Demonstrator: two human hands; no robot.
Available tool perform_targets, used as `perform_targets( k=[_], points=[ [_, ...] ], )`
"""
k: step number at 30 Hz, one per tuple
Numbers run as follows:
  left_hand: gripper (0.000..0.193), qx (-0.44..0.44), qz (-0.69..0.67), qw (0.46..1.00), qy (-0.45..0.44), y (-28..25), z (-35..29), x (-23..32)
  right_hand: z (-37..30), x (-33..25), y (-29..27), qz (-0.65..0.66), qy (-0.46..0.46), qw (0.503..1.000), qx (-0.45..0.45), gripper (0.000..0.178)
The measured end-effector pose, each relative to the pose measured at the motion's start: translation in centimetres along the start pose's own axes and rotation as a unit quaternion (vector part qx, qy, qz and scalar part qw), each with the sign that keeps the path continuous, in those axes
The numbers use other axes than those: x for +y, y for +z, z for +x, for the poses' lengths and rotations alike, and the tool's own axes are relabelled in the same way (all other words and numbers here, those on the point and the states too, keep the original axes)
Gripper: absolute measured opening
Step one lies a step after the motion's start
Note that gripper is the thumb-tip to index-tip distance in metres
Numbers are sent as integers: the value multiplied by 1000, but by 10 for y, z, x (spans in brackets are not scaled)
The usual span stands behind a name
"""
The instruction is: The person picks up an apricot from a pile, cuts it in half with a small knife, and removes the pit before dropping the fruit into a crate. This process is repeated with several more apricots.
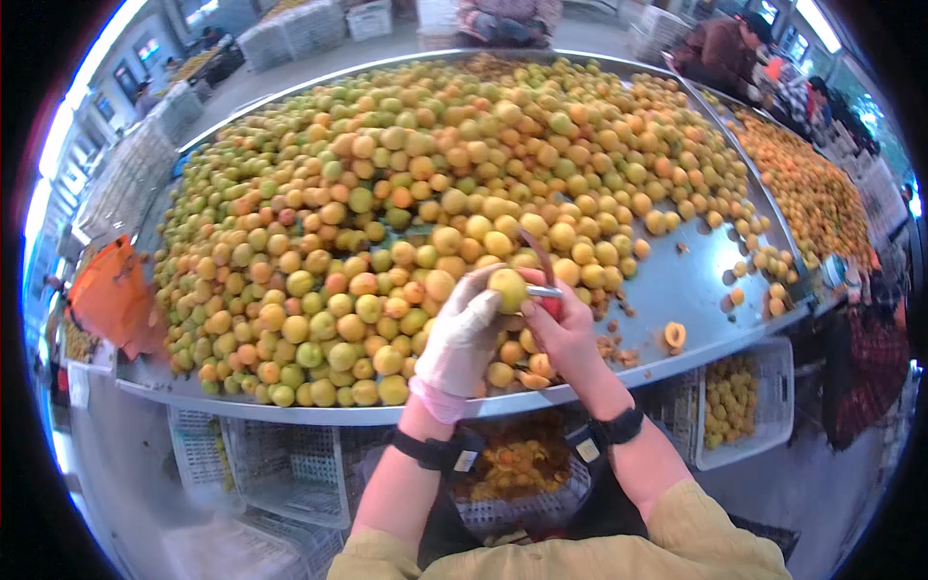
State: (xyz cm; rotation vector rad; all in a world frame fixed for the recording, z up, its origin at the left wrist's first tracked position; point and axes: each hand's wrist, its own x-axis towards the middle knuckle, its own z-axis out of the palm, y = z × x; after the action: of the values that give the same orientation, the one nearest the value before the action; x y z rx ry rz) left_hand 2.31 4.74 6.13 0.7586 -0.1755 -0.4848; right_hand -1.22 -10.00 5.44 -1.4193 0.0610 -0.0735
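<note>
My left hand (462, 333), in a whitish glove with a pink cuff, is closed around a yellow-green apricot (507, 290). Facing it, my bare right hand (568, 333) grips a small knife (549, 304) with a red handle. The knife's short silver part points left and meets the apricot's side. A thin curved brown piece (536, 253) sticks up above my right fingers; whether it belongs to the knife I cannot tell. Both hands are over the front edge of a metal table (691, 275) heaped with apricots (387, 261). A halved apricot (675, 334) lies to the right.
Below the table, between my knees, a crate (507, 512) contains orange fruit pieces. White plastic crates (290, 469) stand lower left, and another crate (773, 401) with apricots stands right. An orange bag (114, 295) hangs at the left corner. People (720, 53) sit around the far side.
</note>
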Motion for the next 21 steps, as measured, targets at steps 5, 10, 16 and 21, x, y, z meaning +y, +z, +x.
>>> perform_targets(
  k=[5, 10, 16, 21],
  points=[
    [34, 129, 129, 982, 55, -12, -2, -36, -21, 16, 22, -181, -156, 967, 86, 37],
    [39, 196, 62, 979, 3, -2, -1, -12, -22, 8, 11, -39, -18, 999, 5, 39],
    [45, 215, 67, 974, 10, 7, -11, -8, -14, 14, 24, -142, -134, 981, -19, 49],
    [48, 191, 56, 980, -1, 11, -5, -23, -16, 19, 16, -195, -148, 969, 22, 46]
  ],
)
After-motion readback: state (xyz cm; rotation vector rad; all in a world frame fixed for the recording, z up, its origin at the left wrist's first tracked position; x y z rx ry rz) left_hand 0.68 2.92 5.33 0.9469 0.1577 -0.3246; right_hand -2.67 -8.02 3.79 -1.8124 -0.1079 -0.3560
